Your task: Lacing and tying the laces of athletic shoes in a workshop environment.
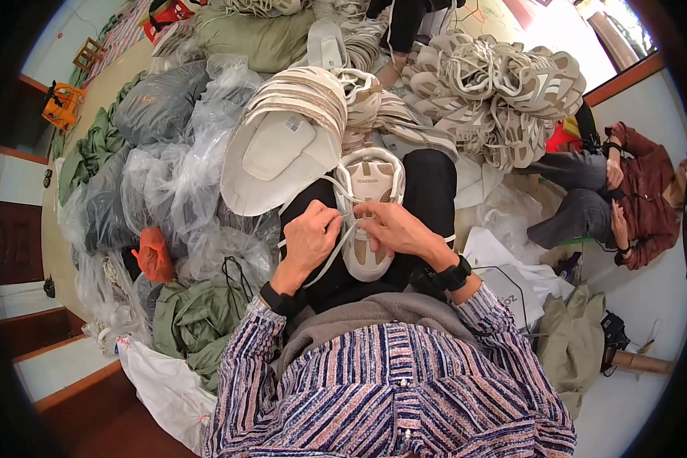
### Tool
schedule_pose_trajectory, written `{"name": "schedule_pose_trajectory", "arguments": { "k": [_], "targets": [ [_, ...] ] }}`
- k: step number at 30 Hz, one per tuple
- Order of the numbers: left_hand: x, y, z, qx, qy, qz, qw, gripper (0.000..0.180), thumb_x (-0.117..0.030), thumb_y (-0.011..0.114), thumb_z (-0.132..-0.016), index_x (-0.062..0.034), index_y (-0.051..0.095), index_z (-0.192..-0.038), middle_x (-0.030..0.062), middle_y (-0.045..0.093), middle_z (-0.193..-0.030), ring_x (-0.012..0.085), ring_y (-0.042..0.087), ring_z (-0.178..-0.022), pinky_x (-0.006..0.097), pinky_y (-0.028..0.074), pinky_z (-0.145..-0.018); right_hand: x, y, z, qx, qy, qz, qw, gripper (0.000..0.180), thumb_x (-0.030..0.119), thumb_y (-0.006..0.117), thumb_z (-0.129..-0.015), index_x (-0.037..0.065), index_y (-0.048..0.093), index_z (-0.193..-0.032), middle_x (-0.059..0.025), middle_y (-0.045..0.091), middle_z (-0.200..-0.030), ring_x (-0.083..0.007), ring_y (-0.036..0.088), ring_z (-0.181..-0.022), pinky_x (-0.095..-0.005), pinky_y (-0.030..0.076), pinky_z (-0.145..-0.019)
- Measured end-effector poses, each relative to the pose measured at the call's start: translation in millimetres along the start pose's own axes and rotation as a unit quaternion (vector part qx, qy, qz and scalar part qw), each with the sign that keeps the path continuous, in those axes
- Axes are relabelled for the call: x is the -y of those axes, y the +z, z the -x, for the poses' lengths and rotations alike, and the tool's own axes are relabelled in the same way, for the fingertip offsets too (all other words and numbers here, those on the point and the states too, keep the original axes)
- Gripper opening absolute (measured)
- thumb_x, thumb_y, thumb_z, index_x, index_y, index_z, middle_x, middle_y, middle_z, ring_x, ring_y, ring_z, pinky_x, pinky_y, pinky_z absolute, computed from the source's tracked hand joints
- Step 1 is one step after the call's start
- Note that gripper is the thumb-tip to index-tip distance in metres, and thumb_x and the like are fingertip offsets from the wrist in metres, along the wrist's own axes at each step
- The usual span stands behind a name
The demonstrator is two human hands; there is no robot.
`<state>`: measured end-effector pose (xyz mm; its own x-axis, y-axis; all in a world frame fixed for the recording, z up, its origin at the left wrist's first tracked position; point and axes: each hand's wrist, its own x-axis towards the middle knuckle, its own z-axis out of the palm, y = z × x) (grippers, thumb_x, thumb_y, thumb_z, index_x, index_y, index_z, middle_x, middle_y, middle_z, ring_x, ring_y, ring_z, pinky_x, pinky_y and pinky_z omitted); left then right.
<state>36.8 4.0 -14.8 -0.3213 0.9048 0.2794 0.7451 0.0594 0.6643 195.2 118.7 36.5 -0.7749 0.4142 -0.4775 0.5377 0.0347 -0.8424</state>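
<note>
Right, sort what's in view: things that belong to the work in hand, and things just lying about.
Belong to the work:
Beige shoe upper on the lap
Pale lace, at the left hand and right hand
Stacked shoe pieces, likely
Heaped shoe uppers, likely

Apparently lying about:
Orange-red bag
Green cloth, lower left
White sack
Olive cloth, lower right

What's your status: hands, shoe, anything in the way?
Left hand and right hand at white lace, exact grip unclear. Beige shoe partly hidden by right hand. Stacked pale shoe pieces close beyond, leftward.
</note>
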Motion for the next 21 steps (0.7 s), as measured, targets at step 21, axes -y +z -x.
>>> {"name": "schedule_pose_trajectory", "arguments": {
  "k": [21],
  "targets": [
    [-7,3,-2,0.041,0.014,-0.049,0.998,0.013,-0.014,0.061,-0.08,-0.0051,0.057,-0.072,0.0124,0.053,-0.069,0.034,0.057,-0.061,0.041,0.045,-0.051,2,0,-12,0.035,0.005,-0.012,0.999,0.031,0.013,0.042,-0.093,-0.001,0.054,-0.117,-0.0039,0.057,-0.057,-0.0119,0.054,-0.043,-0.0257,0.044,-0.038]
  ]
}}
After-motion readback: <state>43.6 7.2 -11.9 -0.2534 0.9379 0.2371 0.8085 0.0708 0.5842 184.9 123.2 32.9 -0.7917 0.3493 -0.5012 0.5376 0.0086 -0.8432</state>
